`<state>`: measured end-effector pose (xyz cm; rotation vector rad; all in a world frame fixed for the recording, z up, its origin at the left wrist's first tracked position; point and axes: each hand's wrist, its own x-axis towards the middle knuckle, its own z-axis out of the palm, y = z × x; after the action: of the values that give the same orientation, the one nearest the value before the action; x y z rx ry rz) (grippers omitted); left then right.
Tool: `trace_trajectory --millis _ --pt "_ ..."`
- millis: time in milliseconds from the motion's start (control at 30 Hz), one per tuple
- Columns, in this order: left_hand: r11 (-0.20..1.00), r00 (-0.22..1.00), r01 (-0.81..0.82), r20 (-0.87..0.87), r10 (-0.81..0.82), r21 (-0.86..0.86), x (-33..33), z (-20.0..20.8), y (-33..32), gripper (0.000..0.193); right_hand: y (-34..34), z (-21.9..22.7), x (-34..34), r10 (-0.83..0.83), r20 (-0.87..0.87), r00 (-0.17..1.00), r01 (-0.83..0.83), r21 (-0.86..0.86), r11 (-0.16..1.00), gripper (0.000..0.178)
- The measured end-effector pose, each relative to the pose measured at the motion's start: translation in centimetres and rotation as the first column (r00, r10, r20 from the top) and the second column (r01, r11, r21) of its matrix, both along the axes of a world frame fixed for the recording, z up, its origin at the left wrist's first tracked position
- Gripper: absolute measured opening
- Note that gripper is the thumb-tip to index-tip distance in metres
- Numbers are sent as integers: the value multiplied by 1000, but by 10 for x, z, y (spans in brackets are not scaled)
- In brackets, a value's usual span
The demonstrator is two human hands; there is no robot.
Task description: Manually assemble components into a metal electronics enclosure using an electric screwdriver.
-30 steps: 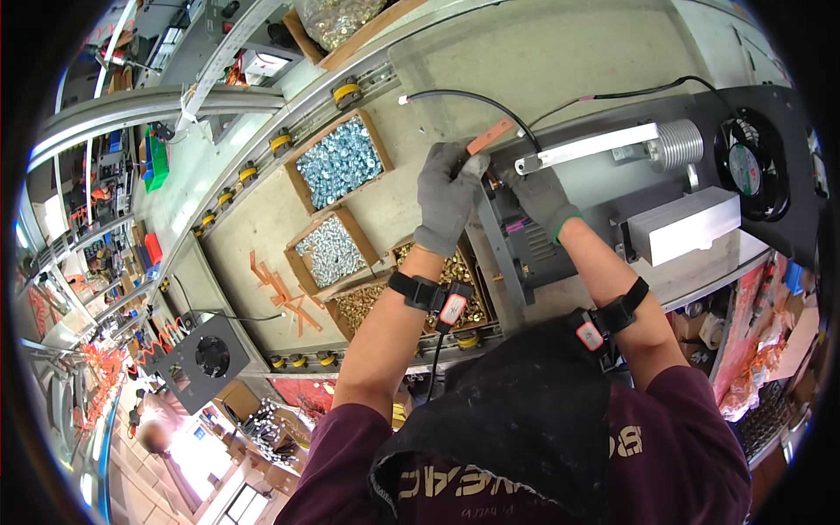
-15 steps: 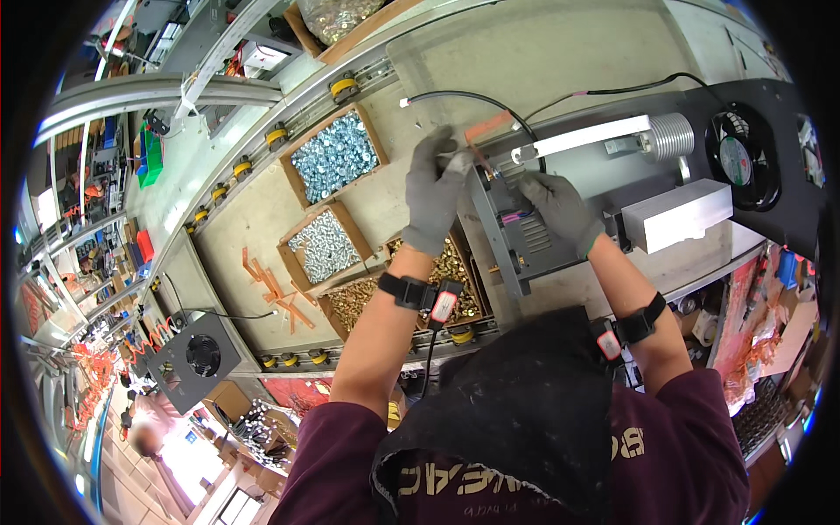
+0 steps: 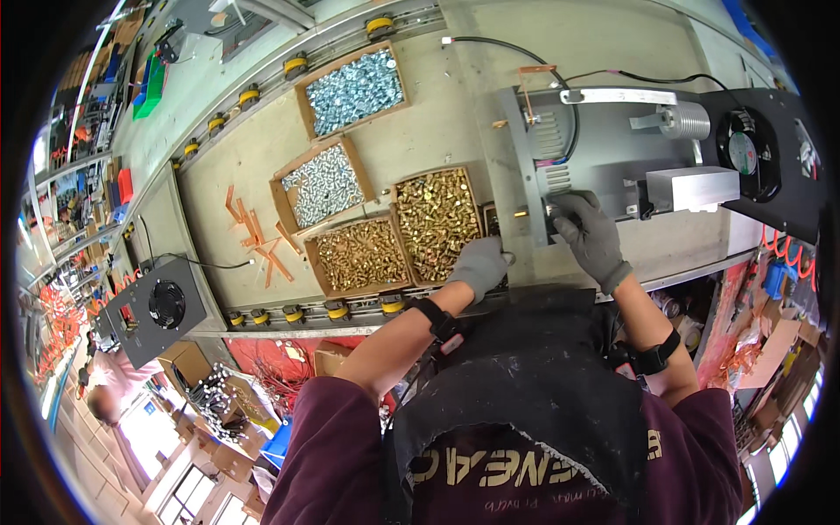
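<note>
Both hands wear grey gloves. My left hand (image 3: 481, 265) is low at the right end of the box of brass-coloured bolts (image 3: 435, 214), its fingers curled together; a small dark item shows at the fingertips, too small to name. My right hand (image 3: 592, 234) is at the near left corner of a dark grey metal chassis (image 3: 604, 140), fingers bent and closed by the end plate (image 3: 528, 179). Whatever they grip is hidden. A bent copper strip (image 3: 535, 68) stands at the end plate's far corner. A brass-coloured stud (image 3: 521, 213) sticks out of the plate near my right hand.
The chassis carries a silver coil (image 3: 687, 121), an aluminium block (image 3: 693, 188) and a fan (image 3: 744, 156). Further left are boxes of bluish fasteners (image 3: 354, 92), silver screws (image 3: 321, 185) and golden bolts (image 3: 363, 256), plus loose copper strips (image 3: 254, 232). A black cable (image 3: 512, 45) arches over the chassis.
My left hand has left the copper strip at the far corner and come down beside the bolt box. My right hand has moved nearer along the end plate. The whole view has shifted.
</note>
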<state>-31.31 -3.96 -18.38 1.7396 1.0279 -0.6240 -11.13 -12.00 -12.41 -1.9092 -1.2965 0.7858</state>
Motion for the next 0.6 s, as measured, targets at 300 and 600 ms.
trace_trajectory --millis 300,600 --pt "997 988 73 139 -73 5 20 2 3 36 -9 -20 9 -27 163 986 38 -63 997 25" --pt "944 871 288 364 -329 164 69 -1 27 32 -46 -24 45 -236 265 935 263 -71 962 20"
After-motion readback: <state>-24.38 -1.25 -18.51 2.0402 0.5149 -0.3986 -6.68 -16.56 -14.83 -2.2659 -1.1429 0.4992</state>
